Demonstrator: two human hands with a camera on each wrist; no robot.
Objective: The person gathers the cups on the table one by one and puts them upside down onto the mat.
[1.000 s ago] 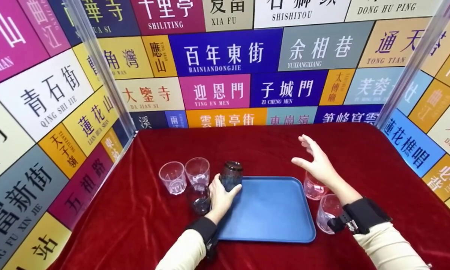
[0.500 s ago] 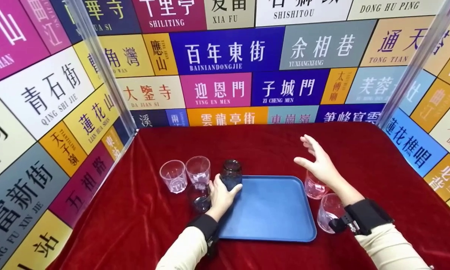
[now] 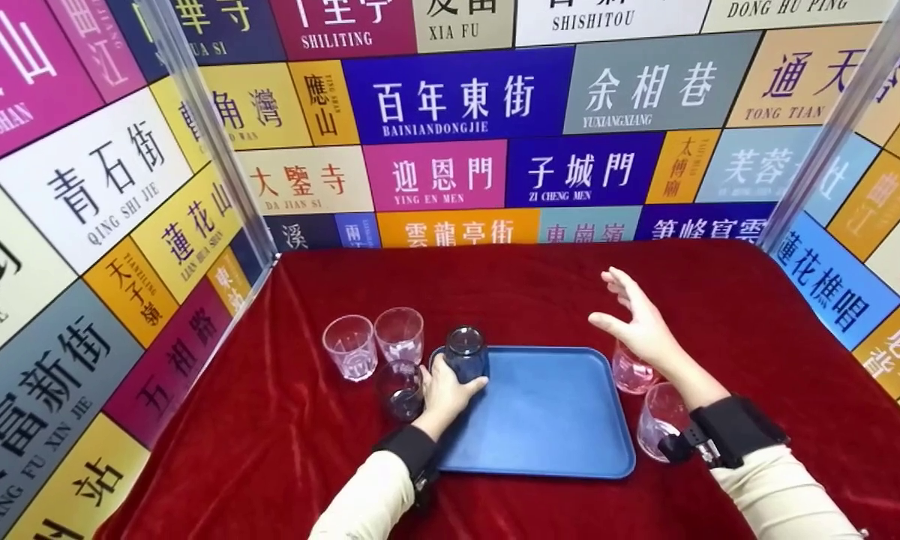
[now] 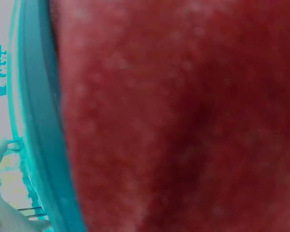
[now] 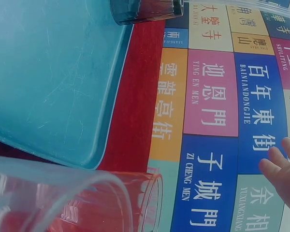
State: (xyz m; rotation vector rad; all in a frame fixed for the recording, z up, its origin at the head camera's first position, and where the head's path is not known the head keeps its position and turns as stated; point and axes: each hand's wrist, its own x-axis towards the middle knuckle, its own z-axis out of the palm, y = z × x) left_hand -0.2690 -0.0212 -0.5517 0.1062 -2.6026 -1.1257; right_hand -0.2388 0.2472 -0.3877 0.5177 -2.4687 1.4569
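My left hand (image 3: 448, 391) grips a dark tinted glass tumbler (image 3: 466, 352) over the far left corner of the blue tray (image 3: 544, 420). The tumbler stands nearly upright, its round top facing up. In the right wrist view the dark tumbler (image 5: 142, 9) overlaps the tray's edge (image 5: 106, 121). Just left of that hand stands another dark tumbler (image 3: 403, 394), partly hidden by the fingers. My right hand (image 3: 636, 319) is raised over the right side with fingers extended, holding nothing; a pinkish glass (image 3: 633, 373) is partly hidden behind its wrist.
Two clear glasses (image 3: 351, 352) stand at the far left on the red cloth (image 3: 270, 420). Right of the tray, a clear glass (image 3: 656, 427) sits near my right wrist strap. Walls with printed street signs (image 3: 457, 97) enclose the table.
The dark tumbler in my left hand has come down slightly toward the tray and straightened, its round top showing more. My right hand stays nearly still. The view has shifted slightly.
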